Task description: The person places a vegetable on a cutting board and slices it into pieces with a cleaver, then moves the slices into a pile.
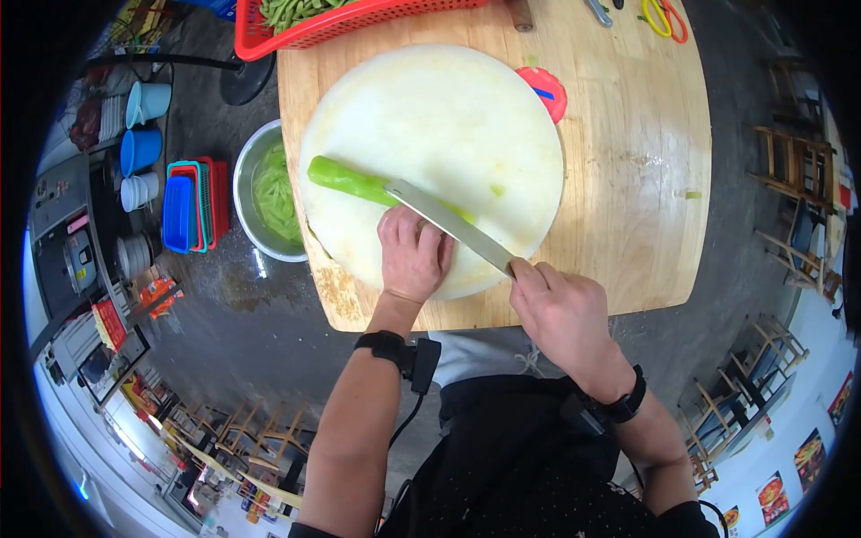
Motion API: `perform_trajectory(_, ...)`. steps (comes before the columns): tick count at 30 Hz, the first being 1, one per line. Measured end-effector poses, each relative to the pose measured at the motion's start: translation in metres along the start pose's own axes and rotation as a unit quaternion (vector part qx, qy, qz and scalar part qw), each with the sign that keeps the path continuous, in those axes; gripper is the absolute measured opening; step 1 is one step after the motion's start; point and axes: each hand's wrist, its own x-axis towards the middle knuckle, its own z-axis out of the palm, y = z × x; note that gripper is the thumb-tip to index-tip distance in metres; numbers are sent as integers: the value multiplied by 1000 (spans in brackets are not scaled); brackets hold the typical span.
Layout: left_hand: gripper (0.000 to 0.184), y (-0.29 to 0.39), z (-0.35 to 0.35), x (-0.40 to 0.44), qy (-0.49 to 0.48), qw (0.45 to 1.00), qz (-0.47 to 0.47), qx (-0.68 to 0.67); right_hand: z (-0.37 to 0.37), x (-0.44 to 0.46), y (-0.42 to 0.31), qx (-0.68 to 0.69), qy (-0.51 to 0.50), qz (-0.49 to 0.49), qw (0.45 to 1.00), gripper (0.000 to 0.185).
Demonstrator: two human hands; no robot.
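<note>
A peeled, pale green celtuce stem (348, 181) lies slantwise on the round white cutting board (439, 108). My left hand (413, 253) has its fingers curled down on the near side of the stem, by the blade. In my right hand (563, 314) is the handle of a kitchen knife (462, 233). Its broad blade slants across the stem and hides part of it. A bit of green shows just beyond the blade, and a small green scrap (498, 190) sits on the board.
Left of the wooden table (628, 179) stands a metal basin (240, 193) of green pieces. A red basket (359, 20) of green vegetables sits at the back. A red object (553, 106) lies by the board, scissors (662, 18) at the back right. Stacked plastic baskets (179, 215) stand on the floor.
</note>
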Motion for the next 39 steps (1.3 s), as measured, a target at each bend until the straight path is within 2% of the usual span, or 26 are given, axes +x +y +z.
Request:
perform_trajectory(11,39,-1,-2,1,-6,1000,5,11,-1,-5,3,-55,-25,-2,998,23)
perform_trajectory(39,38,0,-4,2,-9,1000,2,9,-8,-11,6,-28,-53,2,998,22)
